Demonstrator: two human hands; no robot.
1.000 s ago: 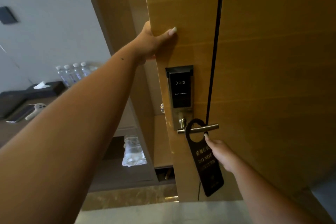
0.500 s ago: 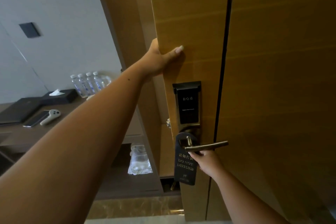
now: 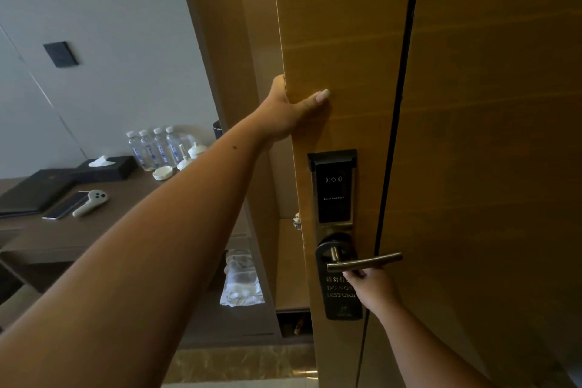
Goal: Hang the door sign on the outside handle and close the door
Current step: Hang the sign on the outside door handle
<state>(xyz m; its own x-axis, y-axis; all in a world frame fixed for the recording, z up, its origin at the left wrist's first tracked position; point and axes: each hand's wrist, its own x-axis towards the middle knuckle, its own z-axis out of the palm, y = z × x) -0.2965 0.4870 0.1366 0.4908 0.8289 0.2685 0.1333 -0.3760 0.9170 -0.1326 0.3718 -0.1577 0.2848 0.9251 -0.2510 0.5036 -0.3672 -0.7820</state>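
Change: since half a second before, the door sign [image 3: 338,287] had settled flat against the door, its hole around the handle's neck, and the right hand [image 3: 373,288] had risen to just under the handle [image 3: 365,262].
Right hand: it sat beneath the lever, fingertips touching its underside; whether the fingers were curled around it or only resting there could not be told.
Left hand: the left hand [image 3: 291,110] gripped the door's edge above the lock, thumb flat on the near face, fingers hidden behind the edge.
Door sign: black, hanging straight down below the card lock [image 3: 333,187] (the words DO NOT DISTURB partly covered by the right hand).
Door: the door [image 3: 340,41] stood ajar, room visible past its left edge.
Beyond: on the desk [image 3: 119,198] stood water bottles [image 3: 154,148], a tissue box [image 3: 107,167] and a white remote [image 3: 91,202].
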